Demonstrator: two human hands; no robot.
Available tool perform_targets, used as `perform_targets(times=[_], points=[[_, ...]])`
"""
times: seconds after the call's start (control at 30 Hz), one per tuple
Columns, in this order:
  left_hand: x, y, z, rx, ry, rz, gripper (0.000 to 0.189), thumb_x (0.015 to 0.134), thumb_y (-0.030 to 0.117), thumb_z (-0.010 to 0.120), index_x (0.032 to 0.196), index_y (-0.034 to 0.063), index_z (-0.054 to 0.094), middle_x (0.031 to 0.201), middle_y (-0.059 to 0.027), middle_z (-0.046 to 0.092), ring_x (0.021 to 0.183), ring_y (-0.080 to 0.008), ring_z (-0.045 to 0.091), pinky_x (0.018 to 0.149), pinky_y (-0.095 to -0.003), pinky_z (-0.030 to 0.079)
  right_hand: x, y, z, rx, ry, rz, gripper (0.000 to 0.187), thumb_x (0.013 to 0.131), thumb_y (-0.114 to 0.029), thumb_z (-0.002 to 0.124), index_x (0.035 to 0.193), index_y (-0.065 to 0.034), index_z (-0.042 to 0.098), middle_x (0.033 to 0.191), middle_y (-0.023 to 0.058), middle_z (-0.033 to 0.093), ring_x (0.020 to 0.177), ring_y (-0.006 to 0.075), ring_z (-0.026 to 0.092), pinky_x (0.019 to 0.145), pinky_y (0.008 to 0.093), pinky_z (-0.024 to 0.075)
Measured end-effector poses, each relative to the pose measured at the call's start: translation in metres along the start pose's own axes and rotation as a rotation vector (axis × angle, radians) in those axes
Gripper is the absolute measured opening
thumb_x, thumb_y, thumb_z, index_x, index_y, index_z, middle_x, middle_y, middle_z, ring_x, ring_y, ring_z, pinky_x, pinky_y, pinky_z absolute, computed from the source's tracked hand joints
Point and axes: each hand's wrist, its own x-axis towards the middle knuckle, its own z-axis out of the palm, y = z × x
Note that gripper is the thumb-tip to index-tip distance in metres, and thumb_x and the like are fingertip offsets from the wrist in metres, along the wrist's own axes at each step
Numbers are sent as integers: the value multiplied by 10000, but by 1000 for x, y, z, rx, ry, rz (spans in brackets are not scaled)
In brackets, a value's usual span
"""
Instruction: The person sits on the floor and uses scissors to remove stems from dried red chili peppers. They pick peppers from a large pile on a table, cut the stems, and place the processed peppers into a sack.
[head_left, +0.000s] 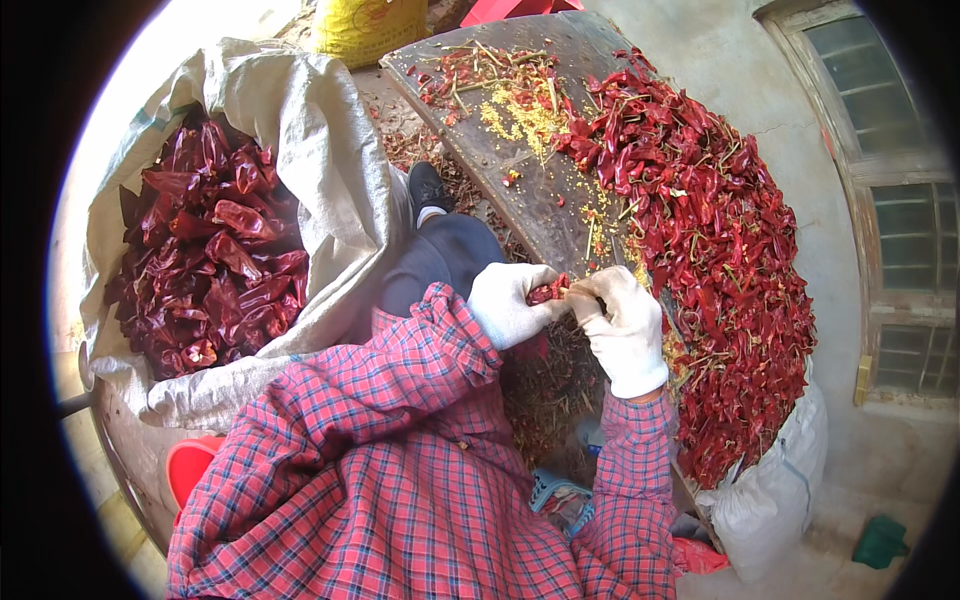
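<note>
My left hand (517, 304), in a white knit glove, is closed around a dried red chili pepper (549, 290). Fingertips of my right hand (616, 319), gloved too and stained at the fingers, pinch the stem end of the same pepper. Both hands meet over the near edge of a dark wooden board (517, 176). On the board's right side lies a large heap of dried red chilies (720, 262) with stems. To my left, an open white woven sack (326, 142) holds many dark red dried chilies (217, 247).
Yellow seeds (525, 120) and stem scraps lie over the board. Chili debris (551, 397) covers the ground below. A yellow sack (367, 30) stands beyond the board. A tied white sack (772, 480) is at the lower right, below a windowed wall (787, 105). A blue plastic basket (559, 495) sits near my body.
</note>
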Motion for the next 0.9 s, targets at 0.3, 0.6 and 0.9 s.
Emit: perform_targets(times=[0.3, 0.6, 0.9], points=[[1, -19, 7, -413, -108, -189, 184, 772, 156, 740, 904, 30, 720, 662, -49, 647, 617, -75, 592, 596, -291, 489, -1, 14, 38, 16, 225, -174, 153, 793, -54, 734, 932, -55, 672, 906, 109, 657, 840, 287, 666, 717, 359, 537], [-3, 2, -2, -61, -104, -24, 177, 738, 164, 747, 783, 24, 649, 616, -128, 544, 561, -170, 558, 554, -324, 447, -19, 14, 52, 433, 199, 324, 139, 933, -145, 662, 877, -30, 608, 798, 43, 597, 735, 161, 578, 656, 307, 470], [-5, -7, -1, 203, -228, 229, 189, 741, 263, 723, 784, 87, 667, 673, -138, 617, 672, -352, 642, 592, -407, 487, -40, 14, 43, 971, 56, 760, 201, 981, -267, 634, 887, -91, 607, 707, -42, 516, 515, 44, 419, 455, 222, 318]])
